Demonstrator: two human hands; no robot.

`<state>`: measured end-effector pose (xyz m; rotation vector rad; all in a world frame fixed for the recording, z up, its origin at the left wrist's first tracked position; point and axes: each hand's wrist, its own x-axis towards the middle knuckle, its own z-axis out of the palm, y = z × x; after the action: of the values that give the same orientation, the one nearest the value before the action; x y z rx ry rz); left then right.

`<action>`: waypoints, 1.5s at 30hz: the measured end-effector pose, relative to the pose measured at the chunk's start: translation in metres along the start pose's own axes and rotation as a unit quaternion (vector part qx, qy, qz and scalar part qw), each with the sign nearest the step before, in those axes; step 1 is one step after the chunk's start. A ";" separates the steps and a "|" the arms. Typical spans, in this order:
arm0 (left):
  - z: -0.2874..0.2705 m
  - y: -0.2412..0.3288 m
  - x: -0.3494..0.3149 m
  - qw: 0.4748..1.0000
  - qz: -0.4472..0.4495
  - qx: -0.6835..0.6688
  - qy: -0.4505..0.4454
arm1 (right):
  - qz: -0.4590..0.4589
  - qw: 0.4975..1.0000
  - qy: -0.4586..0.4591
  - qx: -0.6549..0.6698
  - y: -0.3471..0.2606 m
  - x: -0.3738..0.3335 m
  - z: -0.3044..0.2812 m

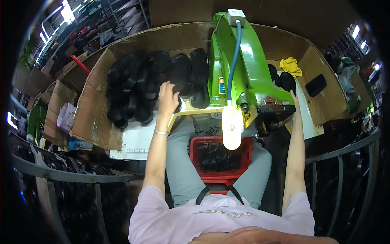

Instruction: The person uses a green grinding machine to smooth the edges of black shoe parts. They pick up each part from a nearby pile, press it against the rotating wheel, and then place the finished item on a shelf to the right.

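Note:
On the left of the workbench lies a heap of black shoe soles (134,81), with a few standing in a row beside the green machine (260,69). My left hand (167,99) reaches over the near edge of these soles, fingers bent and thumb apart. No sole is plainly in its grasp. At the right side of the machine's dark working head (274,116) is my right hand (296,107), one finger pointing up near a black sole (288,82). The machine head hides part of that hand, so its grip does not show.
A lit lamp (232,128) hangs on a blue flexible neck before the machine. Cardboard walls (95,97) surround the bench. A yellow cloth (291,66) and a black phone-like slab (316,85) lie at right. Between my knees stands a red crate (221,175) with black scraps. Metal rails (97,177) flank me.

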<state>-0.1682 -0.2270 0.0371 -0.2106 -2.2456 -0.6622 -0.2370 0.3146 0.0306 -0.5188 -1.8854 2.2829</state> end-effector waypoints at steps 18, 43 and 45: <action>-0.052 0.173 -0.177 0.735 -0.294 -0.601 -0.112 | -0.002 0.957 -0.207 0.202 0.136 -0.242 0.040; 0.023 0.216 -0.172 0.689 -0.351 -0.624 -0.114 | 0.210 0.919 -0.242 0.231 0.190 -0.346 -0.002; 0.018 0.219 -0.171 0.651 -0.367 -0.658 -0.094 | 0.180 0.936 -0.195 0.233 0.183 -0.342 -0.018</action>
<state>0.0139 -0.0223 -0.0104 -0.0241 -1.4582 -2.7421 0.1086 0.1845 -0.0898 -0.3834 -1.3674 3.1465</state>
